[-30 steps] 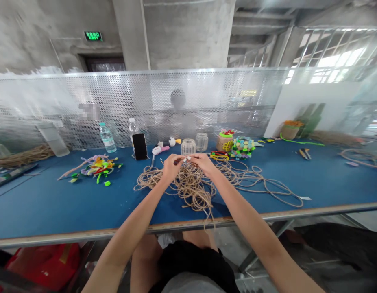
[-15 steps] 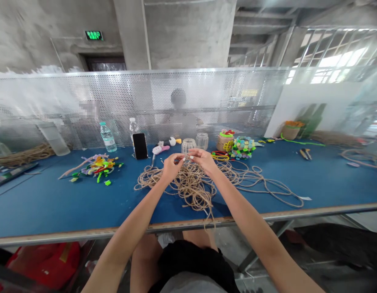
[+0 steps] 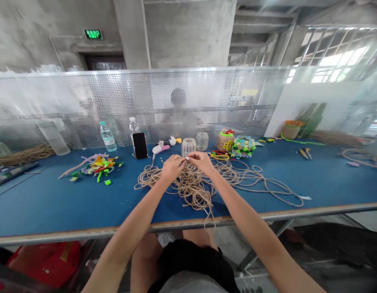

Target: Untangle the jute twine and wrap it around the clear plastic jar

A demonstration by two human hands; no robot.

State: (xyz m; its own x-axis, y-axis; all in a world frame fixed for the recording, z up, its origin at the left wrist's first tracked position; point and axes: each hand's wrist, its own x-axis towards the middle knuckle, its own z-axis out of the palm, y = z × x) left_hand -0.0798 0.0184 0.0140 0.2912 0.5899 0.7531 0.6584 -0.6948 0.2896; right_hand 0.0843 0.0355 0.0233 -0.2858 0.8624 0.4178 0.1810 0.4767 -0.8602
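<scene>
Tho thin, brn rope (image 3: 192, 185) loopy.

We see black shorts (image 3: 192, 260), plain and softly creased, their cloth ending on the thighs so that the legs (image 3: 144, 257) show bare. Above them we make out a curved edge of a grey top (image 3: 191, 283), plain in the small part that is visible. The arms (image 3: 138, 205) are bare and slim, narrowing to the wrists. At the right hand's fingertips (image 3: 187, 158) we notice a whitish spot, too small to identify.
</scene>
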